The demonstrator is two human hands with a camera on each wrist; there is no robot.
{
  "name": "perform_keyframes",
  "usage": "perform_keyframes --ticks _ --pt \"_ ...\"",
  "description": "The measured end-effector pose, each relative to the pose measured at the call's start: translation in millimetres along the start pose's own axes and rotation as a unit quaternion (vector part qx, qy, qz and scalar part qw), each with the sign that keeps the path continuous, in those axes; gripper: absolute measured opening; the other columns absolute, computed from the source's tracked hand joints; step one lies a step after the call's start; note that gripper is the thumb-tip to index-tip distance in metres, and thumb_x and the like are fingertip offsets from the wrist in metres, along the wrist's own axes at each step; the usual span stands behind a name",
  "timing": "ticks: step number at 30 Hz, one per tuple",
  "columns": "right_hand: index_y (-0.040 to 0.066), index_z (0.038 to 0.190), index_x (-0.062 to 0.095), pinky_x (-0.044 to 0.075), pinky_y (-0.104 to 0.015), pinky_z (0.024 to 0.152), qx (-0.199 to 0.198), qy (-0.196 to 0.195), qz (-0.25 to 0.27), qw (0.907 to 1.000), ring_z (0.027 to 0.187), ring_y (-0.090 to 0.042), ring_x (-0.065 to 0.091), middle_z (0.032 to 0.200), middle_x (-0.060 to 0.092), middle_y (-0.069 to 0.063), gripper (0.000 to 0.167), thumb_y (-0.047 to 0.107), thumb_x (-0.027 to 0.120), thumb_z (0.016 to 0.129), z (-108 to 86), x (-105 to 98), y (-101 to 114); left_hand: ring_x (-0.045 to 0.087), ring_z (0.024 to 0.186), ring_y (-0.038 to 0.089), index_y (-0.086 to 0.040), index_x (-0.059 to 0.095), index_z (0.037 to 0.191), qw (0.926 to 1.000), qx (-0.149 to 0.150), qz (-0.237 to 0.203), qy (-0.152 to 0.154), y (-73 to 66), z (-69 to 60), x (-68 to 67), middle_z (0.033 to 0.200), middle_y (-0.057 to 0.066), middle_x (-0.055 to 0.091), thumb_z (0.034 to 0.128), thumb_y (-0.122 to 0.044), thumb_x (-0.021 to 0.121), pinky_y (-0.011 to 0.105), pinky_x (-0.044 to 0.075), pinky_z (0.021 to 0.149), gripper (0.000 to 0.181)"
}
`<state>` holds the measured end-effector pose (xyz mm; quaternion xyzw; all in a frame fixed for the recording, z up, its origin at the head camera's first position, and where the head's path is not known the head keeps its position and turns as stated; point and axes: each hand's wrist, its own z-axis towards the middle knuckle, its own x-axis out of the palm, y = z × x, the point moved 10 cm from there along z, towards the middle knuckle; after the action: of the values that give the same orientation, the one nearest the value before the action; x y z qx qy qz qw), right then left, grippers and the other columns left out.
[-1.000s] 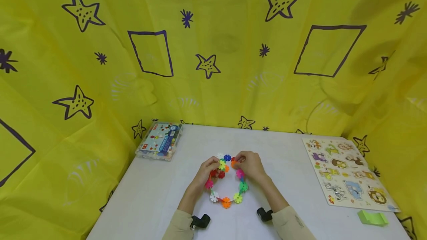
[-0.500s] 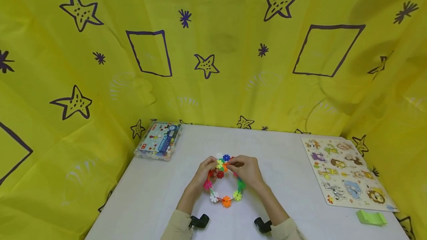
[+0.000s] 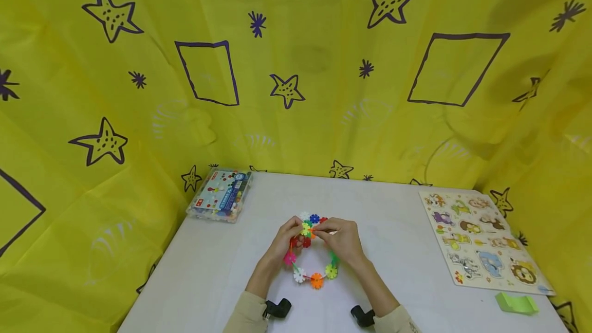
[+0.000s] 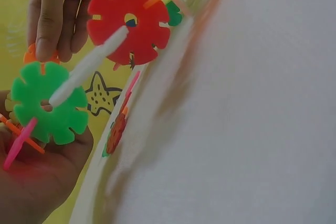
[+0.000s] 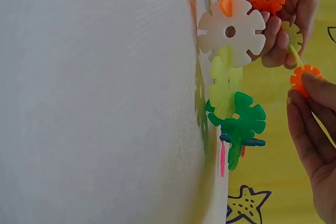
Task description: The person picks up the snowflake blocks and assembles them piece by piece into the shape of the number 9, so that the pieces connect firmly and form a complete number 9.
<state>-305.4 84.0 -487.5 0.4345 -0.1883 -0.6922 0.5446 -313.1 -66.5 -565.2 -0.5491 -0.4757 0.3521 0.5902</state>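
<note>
A ring-shaped chain of colourful notched plastic discs (image 3: 316, 280) hangs between and below my hands. My left hand (image 3: 283, 239) grips part of it, with a yellow disc (image 5: 292, 36) at its fingertips. My right hand (image 3: 344, 243) pinches an orange disc (image 5: 304, 77) between thumb and fingers. In the right wrist view the orange disc meets the yellow disc edge-on; how deeply they are slotted is hard to tell. A green disc (image 4: 50, 103) and a red disc (image 4: 128, 23) of the chain stand close to the left wrist camera. Fingers hide some of the chain.
A clear box of small pieces with a printed label (image 3: 221, 195) lies at the table's back left. On the right are an animal picture board (image 3: 483, 240) and a light green block (image 3: 516, 303). Yellow patterned cloth (image 3: 296, 132) surrounds the white table (image 3: 393, 292).
My right hand has moved left with the orange disc, bringing it up against the yellow disc at my left hand. The left hand has stayed nearly still.
</note>
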Motion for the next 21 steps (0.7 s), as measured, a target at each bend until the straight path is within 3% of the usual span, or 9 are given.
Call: perform_keyframes --ticks 6,10,13,16,21 --pt "0.012 0.084 0.084 0.058 -0.027 0.059 -0.022 -0.009 -0.015 0.9996 0.069 -0.005 0.069 0.079 0.076 0.006 0.016 -0.002 0.09 0.077 -2.6 3 7 0.042 0.064 0.014 -0.002 0.045 0.1 0.9997 0.019 0.01 0.006 -2.6 -1.0 0.4 0.075 0.003 0.048 0.1104 -0.019 0.043 0.027 0.038 0.059 0.02" --pt "0.009 0.085 0.084 0.056 -0.021 0.059 -0.059 -0.011 -0.038 0.9975 0.068 -0.004 0.067 0.079 0.076 0.004 0.015 -0.001 0.091 0.076 -3.5 5 16 0.041 0.062 0.013 -0.001 0.045 0.099 0.9997 0.019 0.015 -0.003 -2.7 -1.6 -0.7 0.073 0.003 0.047 0.1101 -0.018 0.042 0.026 0.038 0.058 0.02" --pt "0.008 0.085 0.084 0.056 -0.02 0.061 -0.063 -0.01 -0.041 0.9971 0.068 -0.005 0.068 0.078 0.075 0.003 0.014 0.0 0.091 0.076 -1.7 4 18 0.042 0.062 0.013 -0.001 0.046 0.099 0.9996 0.019 0.016 -0.015 -3.0 -0.3 -1.4 0.072 0.002 0.048 0.1095 -0.018 0.043 0.026 0.037 0.057 0.02" --pt "0.007 0.087 0.083 0.058 -0.022 0.063 -0.041 0.003 -0.029 0.9987 0.07 -0.008 0.07 0.08 0.075 0.001 0.017 -0.004 0.09 0.076 0.8 3 15 0.042 0.061 0.014 -0.001 0.046 0.098 0.9994 0.022 0.017 -0.021 -4.2 1.6 0.7 0.072 0.003 0.049 0.1084 -0.017 0.045 0.026 0.037 0.057 0.019" --pt "0.004 0.096 0.082 0.06 -0.025 0.069 0.037 0.027 -0.023 0.9987 0.077 -0.015 0.074 0.09 0.078 -0.003 0.021 -0.009 0.085 0.08 2.4 1 -5 0.042 0.061 0.014 -0.005 0.049 0.099 0.9992 0.005 -0.001 -0.041 -0.6 2.8 -0.4 0.07 0.003 0.048 0.1079 -0.019 0.047 0.026 0.037 0.057 0.017"
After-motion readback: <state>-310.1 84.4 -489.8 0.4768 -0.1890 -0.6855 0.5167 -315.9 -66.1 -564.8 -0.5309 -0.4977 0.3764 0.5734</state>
